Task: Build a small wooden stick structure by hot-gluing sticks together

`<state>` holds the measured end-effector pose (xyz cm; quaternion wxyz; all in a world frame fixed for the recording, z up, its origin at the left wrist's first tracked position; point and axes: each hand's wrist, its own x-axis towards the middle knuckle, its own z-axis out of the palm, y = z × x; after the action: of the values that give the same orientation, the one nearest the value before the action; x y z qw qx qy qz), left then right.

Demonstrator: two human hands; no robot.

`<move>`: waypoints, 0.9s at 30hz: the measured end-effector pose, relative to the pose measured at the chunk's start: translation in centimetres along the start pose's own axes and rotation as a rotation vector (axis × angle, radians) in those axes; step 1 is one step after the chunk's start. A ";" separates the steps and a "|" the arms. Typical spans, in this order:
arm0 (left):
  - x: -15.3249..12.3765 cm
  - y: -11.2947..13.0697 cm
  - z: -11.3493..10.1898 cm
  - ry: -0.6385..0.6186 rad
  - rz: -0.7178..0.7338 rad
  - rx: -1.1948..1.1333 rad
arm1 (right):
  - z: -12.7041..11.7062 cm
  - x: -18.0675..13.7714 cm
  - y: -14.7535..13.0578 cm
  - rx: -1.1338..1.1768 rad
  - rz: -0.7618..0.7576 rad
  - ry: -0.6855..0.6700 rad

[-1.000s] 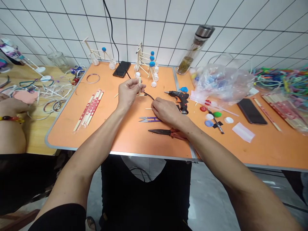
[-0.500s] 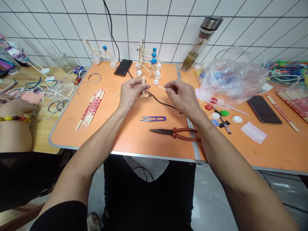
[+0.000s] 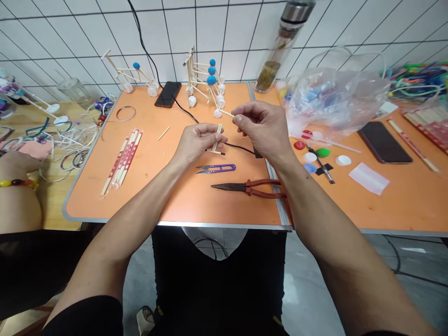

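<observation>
Between the thumb and fingers of my left hand point(image 3: 201, 140) is a small wooden stick frame point(image 3: 217, 139), with a dark-tipped crosspiece at its lower end. My right hand point(image 3: 261, 122) pinches a short wooden stick point(image 3: 226, 113), which points left above the frame and apart from it. Behind the hands stands a stick model point(image 3: 198, 77) with blue balls and white wheels. Purple thread snips point(image 3: 224, 167) and red-handled pliers point(image 3: 250, 187) lie on the orange table point(image 3: 196, 210), nearer to me than both hands.
Wrapped chopsticks point(image 3: 123, 161) and a loose stick point(image 3: 164, 133) lie to the left. A phone point(image 3: 168, 94), a smaller stick model point(image 3: 131, 74) and a glass bottle point(image 3: 280, 51) are at the back. On the right are a plastic bag point(image 3: 336, 102) and bottle caps. Another person's arm point(image 3: 19, 196) rests at far left.
The stick in my right hand has risen and now sits above the frame. My left hand and its frame are a little lower, and the frame tilts more. The camera view has shifted.
</observation>
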<state>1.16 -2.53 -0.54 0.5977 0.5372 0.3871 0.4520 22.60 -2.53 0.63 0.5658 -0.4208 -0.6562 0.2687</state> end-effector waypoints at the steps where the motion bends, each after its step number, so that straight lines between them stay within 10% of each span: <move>1: 0.0 -0.1 0.0 -0.010 -0.001 0.001 | 0.0 0.0 0.0 -0.002 -0.004 -0.005; 27: -0.2 0.4 0.1 -0.023 -0.006 0.014 | 0.6 -0.7 -0.9 -0.141 -0.005 -0.060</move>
<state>1.17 -2.76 -0.15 0.5994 0.5455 0.3849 0.4416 21.83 -3.50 0.90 0.5156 -0.4499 -0.6911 0.2328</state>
